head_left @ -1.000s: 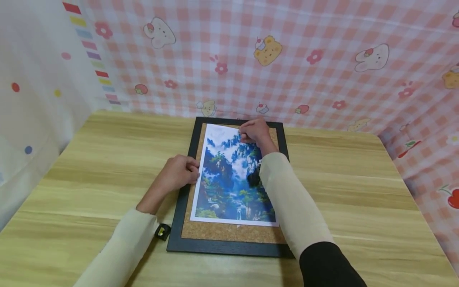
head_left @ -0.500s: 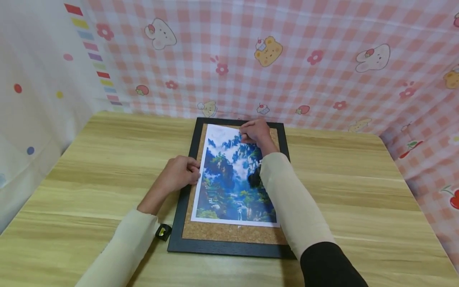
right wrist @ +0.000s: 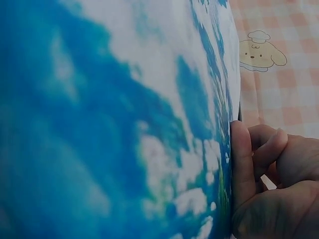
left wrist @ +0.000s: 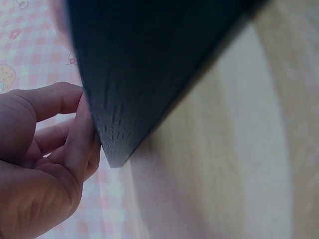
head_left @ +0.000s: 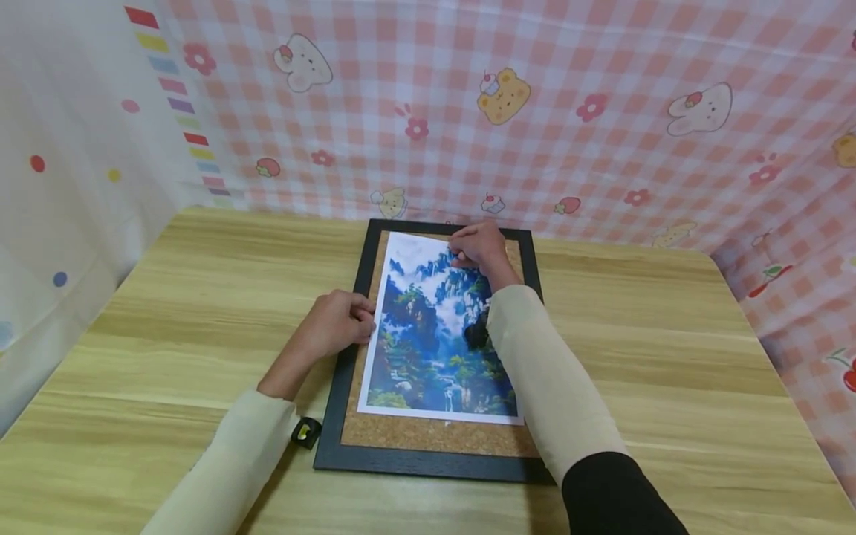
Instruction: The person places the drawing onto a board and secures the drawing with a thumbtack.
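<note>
A printed landscape picture point(head_left: 414, 357) with a white border lies on a cork board point(head_left: 428, 435) that has a black frame point(head_left: 401, 459). At the picture's left edge, my left hand point(head_left: 334, 323) rests across the frame, fingertips touching the paper's border. The left wrist view shows this hand point(left wrist: 50, 144) with bent fingers beside the frame's dark side point(left wrist: 129, 74). My right hand point(head_left: 481, 249) bends over the picture's top edge with its fingertips gathered there. Close up, the right hand point(right wrist: 279, 179) has curled fingers against the print point(right wrist: 149, 99); whether they pinch anything small is hidden.
The board lies on a wood-grain table point(head_left: 655, 357), its far end near a pink checked cloth point(head_left: 428, 111). A white dotted cloth point(head_left: 73, 186) hangs at the left. A small black object with a yellow part point(head_left: 306, 432) sits by the left sleeve, near the frame.
Both hands keep their places on the picture and board. The whole head view shifts very slightly to the right.
</note>
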A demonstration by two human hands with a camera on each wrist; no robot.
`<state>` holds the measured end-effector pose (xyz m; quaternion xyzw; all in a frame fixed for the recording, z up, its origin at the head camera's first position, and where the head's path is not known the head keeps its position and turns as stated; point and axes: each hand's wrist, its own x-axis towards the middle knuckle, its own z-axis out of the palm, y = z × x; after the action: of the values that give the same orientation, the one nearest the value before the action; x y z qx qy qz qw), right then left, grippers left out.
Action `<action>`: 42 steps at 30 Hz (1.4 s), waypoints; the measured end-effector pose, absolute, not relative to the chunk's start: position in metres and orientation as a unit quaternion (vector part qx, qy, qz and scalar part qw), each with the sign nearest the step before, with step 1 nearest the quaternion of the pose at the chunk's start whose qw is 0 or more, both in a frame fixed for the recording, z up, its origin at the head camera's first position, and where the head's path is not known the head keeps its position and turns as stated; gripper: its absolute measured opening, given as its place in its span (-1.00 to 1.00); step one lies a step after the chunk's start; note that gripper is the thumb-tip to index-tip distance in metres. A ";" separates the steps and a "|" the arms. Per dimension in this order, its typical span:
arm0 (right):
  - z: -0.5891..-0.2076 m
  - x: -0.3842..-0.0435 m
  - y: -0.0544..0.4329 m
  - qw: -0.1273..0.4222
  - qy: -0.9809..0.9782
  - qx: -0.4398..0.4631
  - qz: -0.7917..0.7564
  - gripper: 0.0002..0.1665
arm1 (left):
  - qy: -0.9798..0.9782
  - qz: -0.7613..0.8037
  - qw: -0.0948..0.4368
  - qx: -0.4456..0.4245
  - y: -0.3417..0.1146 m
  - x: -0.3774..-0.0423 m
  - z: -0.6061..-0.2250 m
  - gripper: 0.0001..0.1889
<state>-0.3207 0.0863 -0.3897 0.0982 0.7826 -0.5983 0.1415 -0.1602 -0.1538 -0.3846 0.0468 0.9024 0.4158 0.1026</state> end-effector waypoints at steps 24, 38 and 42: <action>-0.387 -0.321 0.085 0.140 0.798 0.099 -0.578 -0.82 | 0.911 0.395 0.101 0.054 -0.155 -0.161 -0.385 -0.75; -0.392 -0.321 0.089 0.140 0.778 0.094 -0.605 -0.80 | 0.911 0.395 0.101 0.061 -0.155 -0.160 -0.386 -0.75; -0.392 -0.319 0.092 0.137 0.765 0.099 -0.621 -0.78 | 0.913 0.390 0.097 0.063 -0.155 -0.161 -0.386 -0.75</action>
<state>-0.3193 0.0921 -0.3919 0.0994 0.7650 -0.6214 0.1371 -0.1609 -0.1554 -0.3861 0.0632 0.9135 0.3901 0.0967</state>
